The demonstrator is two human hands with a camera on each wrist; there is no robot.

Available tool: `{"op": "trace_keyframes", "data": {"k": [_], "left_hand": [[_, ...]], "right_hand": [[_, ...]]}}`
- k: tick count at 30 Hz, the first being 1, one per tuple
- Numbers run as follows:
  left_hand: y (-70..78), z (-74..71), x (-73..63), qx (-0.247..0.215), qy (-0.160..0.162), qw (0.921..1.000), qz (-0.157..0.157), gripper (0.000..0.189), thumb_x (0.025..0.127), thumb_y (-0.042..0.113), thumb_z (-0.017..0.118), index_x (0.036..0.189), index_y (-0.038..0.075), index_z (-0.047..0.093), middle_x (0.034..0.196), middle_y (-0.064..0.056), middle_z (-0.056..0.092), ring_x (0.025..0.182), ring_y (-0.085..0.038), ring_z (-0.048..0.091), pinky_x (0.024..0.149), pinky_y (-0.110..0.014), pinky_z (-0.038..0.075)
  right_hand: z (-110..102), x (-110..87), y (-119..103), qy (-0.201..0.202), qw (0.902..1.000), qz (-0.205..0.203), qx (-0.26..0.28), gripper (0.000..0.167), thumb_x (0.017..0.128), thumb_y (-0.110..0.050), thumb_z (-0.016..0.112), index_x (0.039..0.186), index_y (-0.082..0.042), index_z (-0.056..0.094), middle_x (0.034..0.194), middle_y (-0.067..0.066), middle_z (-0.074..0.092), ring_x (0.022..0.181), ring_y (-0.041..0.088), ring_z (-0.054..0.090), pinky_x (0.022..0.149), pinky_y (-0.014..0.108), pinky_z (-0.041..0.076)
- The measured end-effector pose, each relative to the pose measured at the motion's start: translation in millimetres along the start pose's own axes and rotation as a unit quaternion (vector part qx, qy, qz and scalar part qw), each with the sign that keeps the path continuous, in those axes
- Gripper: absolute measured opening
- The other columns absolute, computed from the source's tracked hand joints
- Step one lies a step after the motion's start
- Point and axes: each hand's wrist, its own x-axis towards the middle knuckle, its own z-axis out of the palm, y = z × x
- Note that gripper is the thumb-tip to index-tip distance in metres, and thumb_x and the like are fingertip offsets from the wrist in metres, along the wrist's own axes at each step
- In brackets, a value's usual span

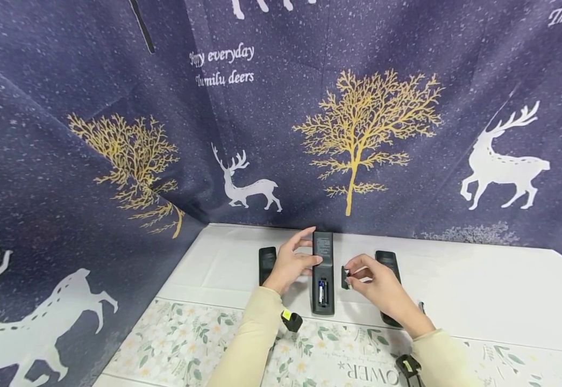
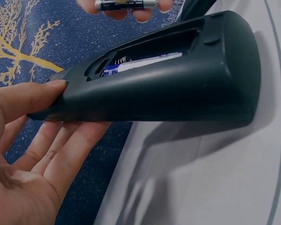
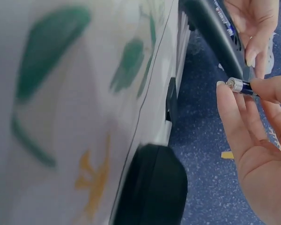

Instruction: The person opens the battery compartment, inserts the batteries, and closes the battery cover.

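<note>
A black remote control [image 1: 322,242] lies with its back facing up and its battery bay uncovered. One blue-and-white battery [image 2: 143,63] sits in the bay, and a coil spring shows beside it. My left hand [image 1: 292,263] grips the remote's far part, thumb on top and fingers underneath in the left wrist view. To the right of the remote, my right hand [image 1: 375,279] pinches a second battery [image 3: 241,86] between thumb and fingers, apart from the bay. Close to those fingertips is a small black piece [image 1: 344,278], which looks like a battery cover.
Another black remote [image 1: 267,263] lies left of my left hand, partly behind it. A third remote [image 1: 386,259] is under my right forearm's side, partly covered. A small metallic object [image 1: 421,307] shows beside the right wrist. A patterned cloth wall [image 1: 271,107] stands behind the white table [image 1: 493,285].
</note>
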Motion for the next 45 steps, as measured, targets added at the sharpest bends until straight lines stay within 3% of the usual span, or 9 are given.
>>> {"op": "trace_keyframes", "data": {"k": [6, 17, 33, 45], "left_hand": [[0.6, 0.6, 0.3, -0.006, 0.006, 1.0000, -0.001, 0.076, 0.087, -0.010, 0.080, 0.153, 0.024, 0.060, 0.135, -0.018, 0.059, 0.088, -0.020, 0.074, 0.067, -0.039, 0.065], [1.0, 0.8, 0.9, -0.007, 0.016, 0.9998, 0.003, 0.078, 0.086, -0.011, 0.080, 0.154, 0.020, 0.058, 0.132, -0.016, 0.060, 0.088, -0.020, 0.074, 0.066, -0.038, 0.065], [5.9, 5.4, -0.3, -0.022, 0.033, 0.9992, 0.011, 0.076, 0.088, -0.009, 0.080, 0.152, 0.026, 0.060, 0.133, -0.019, 0.058, 0.089, -0.021, 0.075, 0.067, -0.038, 0.065], [4.9, 7.4, -1.3, -0.011, 0.034, 0.9993, 0.012, 0.076, 0.088, -0.008, 0.081, 0.155, 0.020, 0.057, 0.129, -0.015, 0.060, 0.086, -0.021, 0.075, 0.064, -0.037, 0.065]], "right_hand": [[6, 0.6, -2, 0.000, 0.9996, 0.025, 0.012, 0.023, 0.097, -0.004, 0.077, 0.117, -0.011, 0.068, 0.106, 0.003, 0.069, 0.096, 0.019, 0.073, 0.076, 0.032, 0.059], [23, 0.5, -11, 0.020, 0.9985, 0.030, 0.040, 0.020, 0.094, 0.003, 0.078, 0.109, -0.007, 0.069, 0.094, 0.003, 0.068, 0.087, 0.018, 0.072, 0.071, 0.028, 0.061], [31, -0.2, -21, 0.034, 0.9977, 0.055, -0.022, 0.019, 0.092, 0.002, 0.079, 0.104, -0.010, 0.069, 0.087, -0.003, 0.066, 0.080, 0.013, 0.067, 0.065, 0.027, 0.057], [35, -4.3, -30, 0.032, 0.9948, 0.050, -0.082, 0.017, 0.092, -0.002, 0.080, 0.102, -0.012, 0.070, 0.084, -0.006, 0.065, 0.074, 0.009, 0.062, 0.069, 0.032, 0.054]]}}
